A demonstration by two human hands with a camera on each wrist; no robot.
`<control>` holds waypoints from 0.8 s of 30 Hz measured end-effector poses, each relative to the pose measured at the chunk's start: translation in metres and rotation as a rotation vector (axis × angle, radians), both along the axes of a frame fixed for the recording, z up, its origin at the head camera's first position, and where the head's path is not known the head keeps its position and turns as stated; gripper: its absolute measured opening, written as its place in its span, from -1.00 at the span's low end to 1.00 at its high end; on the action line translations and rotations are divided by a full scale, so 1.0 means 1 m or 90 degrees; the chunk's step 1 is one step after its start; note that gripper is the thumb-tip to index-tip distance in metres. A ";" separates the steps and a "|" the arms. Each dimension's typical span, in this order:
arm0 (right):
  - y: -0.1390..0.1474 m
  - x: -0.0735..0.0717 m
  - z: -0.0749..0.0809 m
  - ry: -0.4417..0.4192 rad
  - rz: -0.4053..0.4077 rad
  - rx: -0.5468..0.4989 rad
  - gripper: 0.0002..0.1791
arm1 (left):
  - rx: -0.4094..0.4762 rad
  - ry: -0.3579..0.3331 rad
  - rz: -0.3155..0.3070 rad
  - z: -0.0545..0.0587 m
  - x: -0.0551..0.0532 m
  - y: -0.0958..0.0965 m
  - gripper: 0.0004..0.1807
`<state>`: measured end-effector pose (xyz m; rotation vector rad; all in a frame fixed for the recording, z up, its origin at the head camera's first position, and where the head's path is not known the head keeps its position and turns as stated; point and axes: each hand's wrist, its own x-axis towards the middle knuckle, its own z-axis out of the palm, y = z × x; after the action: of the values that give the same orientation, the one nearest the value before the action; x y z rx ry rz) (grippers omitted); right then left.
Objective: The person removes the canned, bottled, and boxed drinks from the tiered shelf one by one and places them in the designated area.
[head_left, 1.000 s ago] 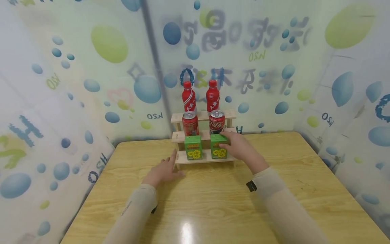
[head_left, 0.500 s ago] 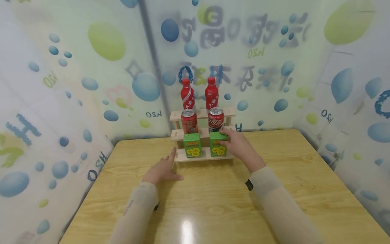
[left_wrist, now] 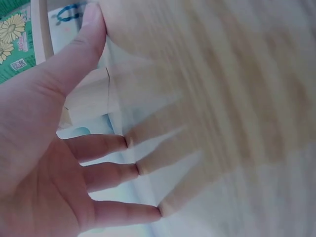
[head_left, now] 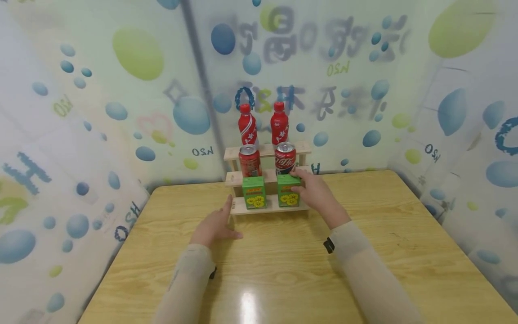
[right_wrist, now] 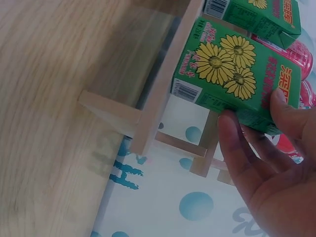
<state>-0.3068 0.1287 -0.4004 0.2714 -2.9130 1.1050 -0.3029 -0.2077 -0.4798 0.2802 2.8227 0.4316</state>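
Observation:
On a three-step wooden shelf (head_left: pixel 271 203) two green cartons with yellow flowers stand on the lowest step, a left carton (head_left: pixel 254 194) and a right carton (head_left: pixel 288 192). My right hand (head_left: pixel 321 198) pinches the right carton by its right edge, the thumb on the printed front and the index fingertip at the side. Left of the shelf, my left hand (head_left: pixel 214 227) is spread with its fingertips on the table, the index finger beside the lowest step's left end. In the left wrist view its fingers (left_wrist: pixel 106 177) are straight, holding nothing.
Two red cans, a left can (head_left: pixel 250 163) and a right can (head_left: pixel 285 158), stand on the middle step. A left bottle (head_left: pixel 247 129) and a right bottle (head_left: pixel 279 125), both red, stand on top. Patterned walls (head_left: pixel 348 112) enclose the wooden table (head_left: pixel 283 270) behind and at the sides.
The head view has shifted slightly, so the whole scene sits a little higher and further left. Both hands keep their places at the shelf, and the cartons stand as before.

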 end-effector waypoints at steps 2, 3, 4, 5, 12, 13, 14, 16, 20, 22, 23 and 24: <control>0.002 0.000 -0.002 0.001 0.006 -0.009 -0.42 | -0.006 -0.003 0.004 0.002 0.000 0.002 0.61; 0.005 0.000 -0.003 0.003 0.008 -0.010 -0.41 | -0.008 -0.007 0.009 0.003 0.001 0.003 0.61; 0.008 -0.001 -0.004 0.005 0.007 -0.008 -0.42 | -0.010 -0.009 0.013 0.004 0.001 0.004 0.60; 0.012 -0.001 -0.005 0.008 0.009 -0.002 -0.42 | -0.014 -0.011 0.016 0.004 0.001 0.005 0.60; 0.070 0.002 0.004 0.028 -0.014 0.029 -0.42 | -0.028 -0.007 0.015 0.004 0.004 0.008 0.60; 0.080 0.002 0.006 0.028 -0.017 0.030 -0.42 | -0.029 -0.007 0.013 0.004 0.004 0.009 0.60; 0.089 0.001 0.009 0.030 -0.020 0.037 -0.42 | -0.029 -0.008 0.012 0.004 0.004 0.009 0.60; 0.108 -0.002 0.014 0.035 -0.021 0.054 -0.42 | -0.029 -0.008 0.009 0.004 0.004 0.010 0.60; 0.138 -0.015 0.017 0.050 -0.008 0.095 -0.43 | -0.024 -0.008 0.008 0.006 0.004 0.010 0.58; 0.149 -0.022 0.013 0.050 0.005 0.092 -0.42 | -0.021 -0.010 0.011 0.007 0.004 0.010 0.57; 0.153 -0.026 0.009 0.047 0.012 0.089 -0.42 | -0.021 -0.012 0.013 0.006 0.004 0.009 0.57; 0.157 -0.030 0.004 0.043 0.016 0.082 -0.41 | -0.022 -0.014 0.016 0.006 0.004 0.009 0.57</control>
<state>-0.3370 0.2860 -0.3965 0.3417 -2.9325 0.8943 -0.2986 -0.1988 -0.4740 0.2315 2.8118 0.3883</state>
